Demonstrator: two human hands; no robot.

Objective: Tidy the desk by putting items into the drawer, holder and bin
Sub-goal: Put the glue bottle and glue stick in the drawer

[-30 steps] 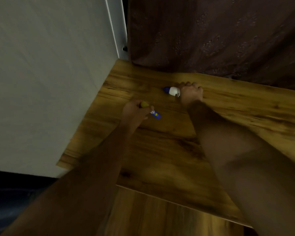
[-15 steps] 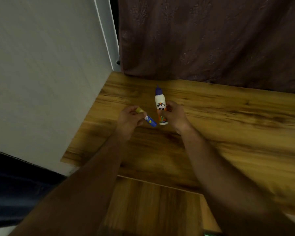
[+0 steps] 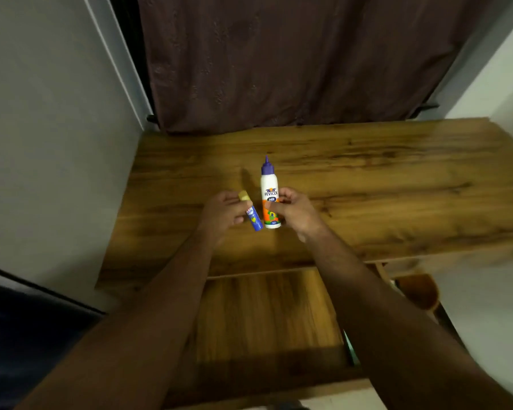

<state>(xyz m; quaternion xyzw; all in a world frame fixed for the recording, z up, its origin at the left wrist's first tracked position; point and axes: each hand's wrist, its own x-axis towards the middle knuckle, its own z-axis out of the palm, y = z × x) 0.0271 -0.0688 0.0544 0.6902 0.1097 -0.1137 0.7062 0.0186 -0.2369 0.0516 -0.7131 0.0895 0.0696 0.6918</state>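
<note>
I see a wooden desk (image 3: 367,179) set in a corner, with a dark brown curtain (image 3: 279,60) hanging behind it and pale walls (image 3: 48,137) on either side. Nothing stands between me and the two items held up over the middle of the desktop. The glue bottle (image 3: 269,190) is white with a purple pointed cap, a blue "Fevicol MR" label and an orange band near its base; it stands upright in the air, just beside the glue stick (image 3: 45,218). The glue stick is blue with a yellowish cap and tilts, cap up and to the left. My right hand (image 3: 293,213) grips the bottle around its lower half, thumb across the front. My left hand (image 3: 222,214) pinches the stick with curled fingers. Below the desk edge a wooden drawer (image 3: 267,315) is pulled out.
</note>
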